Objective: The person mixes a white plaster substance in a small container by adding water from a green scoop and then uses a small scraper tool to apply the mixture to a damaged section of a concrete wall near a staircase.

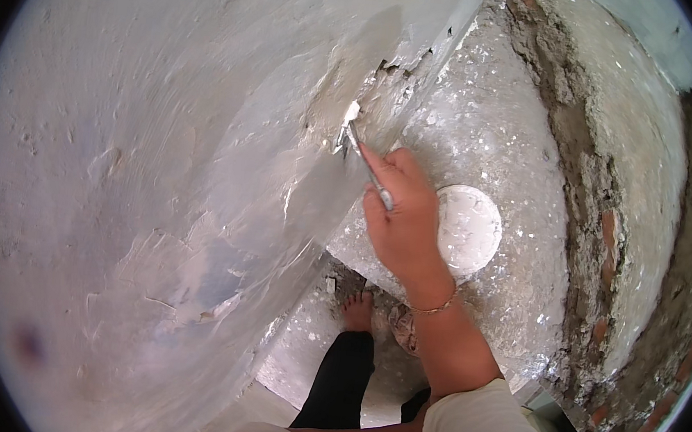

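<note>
Plaster, pale grey and unevenly skimmed, covers the wall [162,159] that fills the left of the head view; near its upper right edge the coat is broken and flaking, with darker patches showing through. Your right hand [401,221] is closed around the handle of a metal scraper [353,138], index finger laid along the shank. That finger placement looks meant to steady the tool and press its blade flat. The blade end, loaded with white material, touches the wall just below the cracked patch, so the tool sits at the edge of the damaged zone, where sound coat meets loose coat.

Your forearm comes up from the lower right, wrist slightly bent (a thin bracelet [434,308] sits at the wrist), which keeps the blade at a shallow angle to the surface rather than digging in.

Left hand: not in view; I cannot tell its state.

Below the hand, a round white container [476,236] stands on the floor [493,130], near the wall's base and within easy reach of the working arm. The floor around it is strewn with white flakes, thickest under the broken patch. Your bare foot [358,312] is planted close to the wall foot. A rough brick-and-mortar edge [588,179] runs along the right.
</note>
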A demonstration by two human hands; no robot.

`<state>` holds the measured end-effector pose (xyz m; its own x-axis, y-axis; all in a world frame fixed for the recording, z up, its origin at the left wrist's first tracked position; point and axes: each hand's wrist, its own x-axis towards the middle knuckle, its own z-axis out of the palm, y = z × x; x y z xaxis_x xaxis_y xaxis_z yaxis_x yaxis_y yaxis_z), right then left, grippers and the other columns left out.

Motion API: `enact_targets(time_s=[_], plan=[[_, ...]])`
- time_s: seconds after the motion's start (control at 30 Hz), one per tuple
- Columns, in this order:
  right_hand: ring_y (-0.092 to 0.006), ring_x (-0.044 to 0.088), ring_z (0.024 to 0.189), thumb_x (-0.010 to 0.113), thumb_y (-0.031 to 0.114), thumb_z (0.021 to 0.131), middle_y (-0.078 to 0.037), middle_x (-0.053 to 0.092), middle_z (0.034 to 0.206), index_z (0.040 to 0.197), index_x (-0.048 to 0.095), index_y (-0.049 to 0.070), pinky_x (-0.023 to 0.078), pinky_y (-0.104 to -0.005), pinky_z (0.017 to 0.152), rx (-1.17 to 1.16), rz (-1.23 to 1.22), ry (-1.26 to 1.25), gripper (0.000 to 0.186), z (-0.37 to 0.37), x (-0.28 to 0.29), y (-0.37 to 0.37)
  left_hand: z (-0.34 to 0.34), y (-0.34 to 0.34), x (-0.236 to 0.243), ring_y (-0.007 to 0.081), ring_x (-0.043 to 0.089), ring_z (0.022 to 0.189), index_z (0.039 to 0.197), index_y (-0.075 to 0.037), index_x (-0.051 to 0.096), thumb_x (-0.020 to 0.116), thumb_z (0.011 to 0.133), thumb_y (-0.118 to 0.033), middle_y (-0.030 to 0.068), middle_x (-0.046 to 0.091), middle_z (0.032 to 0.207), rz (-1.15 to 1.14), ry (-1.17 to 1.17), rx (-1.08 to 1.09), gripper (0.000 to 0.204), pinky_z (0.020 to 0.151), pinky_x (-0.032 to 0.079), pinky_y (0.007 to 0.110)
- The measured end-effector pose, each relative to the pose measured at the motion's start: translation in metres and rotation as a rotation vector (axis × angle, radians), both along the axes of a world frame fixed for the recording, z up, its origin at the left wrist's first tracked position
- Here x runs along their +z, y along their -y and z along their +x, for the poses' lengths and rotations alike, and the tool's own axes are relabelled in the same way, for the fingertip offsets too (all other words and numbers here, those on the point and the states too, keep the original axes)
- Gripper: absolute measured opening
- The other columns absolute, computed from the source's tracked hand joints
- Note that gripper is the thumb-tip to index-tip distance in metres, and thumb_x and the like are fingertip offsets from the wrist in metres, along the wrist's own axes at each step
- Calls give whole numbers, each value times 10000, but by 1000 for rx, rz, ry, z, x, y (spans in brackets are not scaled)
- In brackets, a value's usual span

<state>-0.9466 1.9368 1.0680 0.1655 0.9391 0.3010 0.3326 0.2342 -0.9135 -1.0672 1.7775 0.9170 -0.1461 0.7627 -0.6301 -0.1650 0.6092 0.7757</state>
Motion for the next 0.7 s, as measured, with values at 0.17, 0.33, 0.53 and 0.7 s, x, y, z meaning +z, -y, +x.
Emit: enact_targets(time_s=[0.17,0.33,0.53,0.7], plan=[[-277,577,835,586,-5,772,-129,544,896,1136,604,-28,458,-336,761,-51,-246,-324,365,26,-21,-11,-7,0,-1,309,586,953,1176,17,511,686,820,-296,191,539,1122,15,-8,30,505,812,487,379],[-183,547,771,575,-17,804,-80,519,830,1120,626,5,438,-273,711,-262,-71,-225,321,16,-11,-37,-1,1,-5,308,587,949,1176,17,511,687,820,-294,191,539,1121,31,15,27,504,811,487,379],[-202,544,762,570,-37,781,-86,489,820,1176,613,33,439,-274,701,-178,53,236,403,-14,7,-15,-12,-1,-4,308,588,943,1175,17,511,687,819,-292,192,539,1121,32,6,59,503,809,487,378],[-189,539,758,565,-43,772,-79,502,828,1102,633,-19,433,-276,696,-10,-108,113,338,12,6,5,-21,2,-4,308,589,939,1175,17,511,687,819,-290,192,539,1120,36,-8,87,502,808,488,378]])
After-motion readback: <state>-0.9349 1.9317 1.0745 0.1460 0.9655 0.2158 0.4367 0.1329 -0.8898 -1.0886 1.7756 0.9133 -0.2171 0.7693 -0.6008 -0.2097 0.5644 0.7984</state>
